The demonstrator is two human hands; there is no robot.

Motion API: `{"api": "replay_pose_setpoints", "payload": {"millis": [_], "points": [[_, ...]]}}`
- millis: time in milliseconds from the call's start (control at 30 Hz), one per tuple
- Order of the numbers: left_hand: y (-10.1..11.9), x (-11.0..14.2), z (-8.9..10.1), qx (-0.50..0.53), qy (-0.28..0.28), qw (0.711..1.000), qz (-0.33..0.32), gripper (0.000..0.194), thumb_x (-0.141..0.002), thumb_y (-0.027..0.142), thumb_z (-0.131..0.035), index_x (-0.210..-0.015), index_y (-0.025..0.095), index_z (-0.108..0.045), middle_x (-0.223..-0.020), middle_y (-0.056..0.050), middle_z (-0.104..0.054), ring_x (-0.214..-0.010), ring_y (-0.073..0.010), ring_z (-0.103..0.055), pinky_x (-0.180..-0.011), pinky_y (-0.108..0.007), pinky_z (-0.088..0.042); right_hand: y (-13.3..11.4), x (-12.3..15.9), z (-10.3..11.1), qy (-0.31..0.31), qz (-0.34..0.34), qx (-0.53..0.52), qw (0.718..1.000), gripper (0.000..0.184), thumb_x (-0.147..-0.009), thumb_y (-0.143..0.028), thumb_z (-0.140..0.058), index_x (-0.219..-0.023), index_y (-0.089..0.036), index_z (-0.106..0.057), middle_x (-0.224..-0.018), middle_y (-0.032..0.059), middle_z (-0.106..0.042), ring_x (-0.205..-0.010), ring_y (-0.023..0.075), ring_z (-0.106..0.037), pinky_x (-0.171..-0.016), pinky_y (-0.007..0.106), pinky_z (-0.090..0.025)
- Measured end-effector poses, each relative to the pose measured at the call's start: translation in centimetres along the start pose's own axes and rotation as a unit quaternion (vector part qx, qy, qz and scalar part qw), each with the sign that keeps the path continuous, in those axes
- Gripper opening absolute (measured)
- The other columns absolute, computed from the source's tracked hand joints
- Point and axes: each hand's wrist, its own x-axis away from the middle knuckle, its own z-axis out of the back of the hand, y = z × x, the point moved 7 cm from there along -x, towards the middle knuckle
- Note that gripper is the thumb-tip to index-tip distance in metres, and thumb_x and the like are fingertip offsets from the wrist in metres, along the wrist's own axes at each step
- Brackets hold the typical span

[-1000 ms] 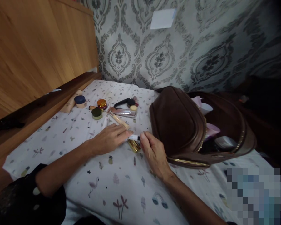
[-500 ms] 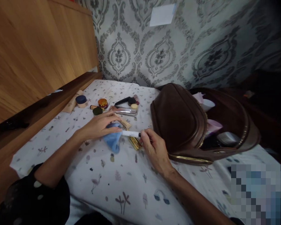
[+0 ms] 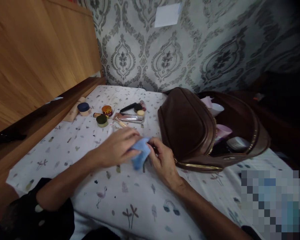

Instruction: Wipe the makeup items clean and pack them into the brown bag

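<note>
A blue cloth [image 3: 140, 155] is bunched in my left hand [image 3: 122, 144], whose fingers are closed and a little blurred. It covers the slim white tube with the dark end that showed half a second ago. My right hand [image 3: 162, 160] pinches at the cloth's right side, where the tube's end was; the fingers and cloth hide the tube now. Just beyond my hands lie a tan stick [image 3: 120, 122] and a clear, silver-ended tube [image 3: 132, 118]. A green-lidded jar [image 3: 102, 120] and an amber-lidded jar [image 3: 107, 110] stand farther left.
An unzipped brown leather bag [image 3: 185, 123] stands to the right, with pink and white items inside. A navy-capped container [image 3: 83, 108] and a beige tube [image 3: 73, 111] are at the far left. Wooden furniture [image 3: 45, 50] borders the left; patterned wallpaper [image 3: 167, 60] rises behind.
My left hand has slid right with the cloth, along the white tube up to my right fingers, covering it. The right hand stays nearly in place. The view has shifted slightly.
</note>
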Motion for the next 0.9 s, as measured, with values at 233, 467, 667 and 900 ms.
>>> {"api": "replay_pose_setpoints", "payload": {"millis": [233, 467, 667, 900], "points": [[-0.2, 0.3, -1.3, 0.026, -0.107, 0.994, 0.012, 0.037, -0.105, 0.047, -0.031, -0.096, 0.018, -0.052, -0.091, -0.005, -0.062, -0.081, -0.0199, -0.058, -0.077, -0.034, -0.046, -1.6, 0.3, -0.1, -0.020, 0.052, 0.014, 0.998, 0.024, -0.100, -0.034, -0.044, -0.081, -0.021, -0.053, -0.068, -0.0007, -0.057, -0.060, 0.0133, -0.052, -0.060, 0.025, -0.043], [-2.7, 0.8, 0.1, 0.139, -0.145, 0.977, 0.067, 0.031, -0.102, 0.046, -0.042, -0.089, 0.019, -0.052, -0.087, -0.002, -0.060, -0.078, -0.0164, -0.056, -0.072, -0.029, -0.044, -0.6, 0.4, 0.8, 0.035, 0.003, -0.013, 0.999, 0.021, -0.100, -0.037, -0.046, -0.090, -0.021, -0.056, -0.073, 0.0012, -0.059, -0.065, 0.0150, -0.055, -0.060, 0.027, -0.043], [-3.6, 0.9, 0.2, 0.171, -0.129, 0.975, 0.058, 0.028, -0.100, 0.043, -0.044, -0.088, 0.020, -0.052, -0.084, -0.001, -0.060, -0.076, -0.0156, -0.057, -0.072, -0.028, -0.045, 0.4, 0.2, 0.7, 0.034, -0.043, -0.104, 0.993, 0.023, -0.097, -0.042, -0.054, -0.095, -0.020, -0.060, -0.075, 0.0010, -0.057, -0.067, 0.0146, -0.055, -0.057, 0.026, -0.044], [-1.9, 0.5, -0.2, 0.125, -0.122, 0.983, 0.052, 0.028, -0.101, 0.039, -0.042, -0.084, 0.019, -0.051, -0.083, -0.001, -0.059, -0.078, -0.0163, -0.056, -0.074, -0.029, -0.043, 0.3, 0.5, -0.5, 0.006, -0.029, -0.151, 0.988, 0.017, -0.094, -0.037, -0.059, -0.094, -0.020, -0.062, -0.075, -0.0003, -0.057, -0.064, 0.0131, -0.054, -0.059, 0.026, -0.047]]}}
